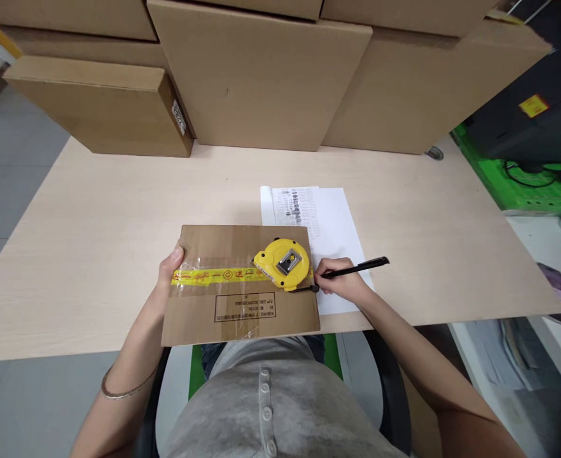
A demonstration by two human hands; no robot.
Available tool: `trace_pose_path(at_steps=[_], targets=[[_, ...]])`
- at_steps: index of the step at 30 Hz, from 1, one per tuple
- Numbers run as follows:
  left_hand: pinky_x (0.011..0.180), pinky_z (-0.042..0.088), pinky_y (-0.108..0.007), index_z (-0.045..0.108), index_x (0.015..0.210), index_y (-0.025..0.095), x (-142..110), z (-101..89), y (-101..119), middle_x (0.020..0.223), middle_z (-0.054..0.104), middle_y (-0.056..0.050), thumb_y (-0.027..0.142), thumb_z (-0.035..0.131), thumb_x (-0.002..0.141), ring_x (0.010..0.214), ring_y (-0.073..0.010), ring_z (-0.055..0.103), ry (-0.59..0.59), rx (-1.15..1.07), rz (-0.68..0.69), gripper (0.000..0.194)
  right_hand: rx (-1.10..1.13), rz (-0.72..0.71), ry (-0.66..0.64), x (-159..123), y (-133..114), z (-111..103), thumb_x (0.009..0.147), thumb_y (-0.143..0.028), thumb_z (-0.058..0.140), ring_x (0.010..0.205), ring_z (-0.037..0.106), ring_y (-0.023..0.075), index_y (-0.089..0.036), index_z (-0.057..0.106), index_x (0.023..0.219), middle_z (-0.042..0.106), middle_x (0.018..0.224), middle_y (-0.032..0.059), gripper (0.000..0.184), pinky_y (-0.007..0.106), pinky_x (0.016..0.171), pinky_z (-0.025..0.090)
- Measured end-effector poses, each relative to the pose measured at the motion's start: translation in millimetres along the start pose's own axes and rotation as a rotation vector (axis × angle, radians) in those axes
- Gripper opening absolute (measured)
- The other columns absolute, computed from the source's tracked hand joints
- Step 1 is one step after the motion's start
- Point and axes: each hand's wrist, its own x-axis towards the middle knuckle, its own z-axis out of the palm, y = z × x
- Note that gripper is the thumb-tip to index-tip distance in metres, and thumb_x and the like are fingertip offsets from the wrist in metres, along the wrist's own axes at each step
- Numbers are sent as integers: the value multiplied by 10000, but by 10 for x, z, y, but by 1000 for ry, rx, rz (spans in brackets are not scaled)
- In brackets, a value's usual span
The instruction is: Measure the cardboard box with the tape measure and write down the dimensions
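Note:
A small cardboard box (199,318) with yellow printed tape across it lies at the table's front edge, reaching slightly over it. My left hand (170,266) grips its left side, thumb on top and the other fingers hidden. On the box's right part rests a yellow tape measure (286,264) with a black strap hanging at its lower right. My right hand (338,278) is closed around a black pen (364,266), beside the box's right edge and over white paper sheets (335,219). The box covers part of the sheets, and the pen's writing end is hidden by my fingers.
Large cardboard boxes (261,76) stand along the back of the pale table (94,254), with a flatter box (103,114) at back left. At right are a green crate (490,172) with black cables and a phone-like device (554,289) on a white surface.

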Motion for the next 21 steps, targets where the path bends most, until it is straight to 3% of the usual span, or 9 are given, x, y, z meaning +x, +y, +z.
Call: trace_pose_path(at_steps=[11, 16, 21], targets=[[686, 684, -258, 664, 762, 212, 42, -46, -38, 564, 740, 54, 262, 883, 789, 761, -232, 821, 6, 28, 39, 227, -16, -32, 18, -8, 15, -6, 806, -265, 693, 371, 461, 95, -241, 514, 589, 533, 439, -53, 283, 223, 388, 326], [544, 636, -222, 639, 737, 212, 91, -88, -44, 517, 696, 65, 277, 871, 793, 605, -189, 769, -38, 41, 29, 247, -23, -41, 12, -7, 13, -6, 794, -250, 696, 365, 463, 96, -242, 493, 574, 525, 442, -54, 299, 223, 382, 323], [611, 664, -286, 694, 815, 203, 84, -123, -28, 541, 695, 44, 283, 821, 846, 754, -250, 804, -57, 72, -18, 153, -31, -38, 11, -9, 14, -10, 809, -280, 706, 369, 486, 103, -241, 499, 578, 542, 452, -46, 313, 226, 384, 343]])
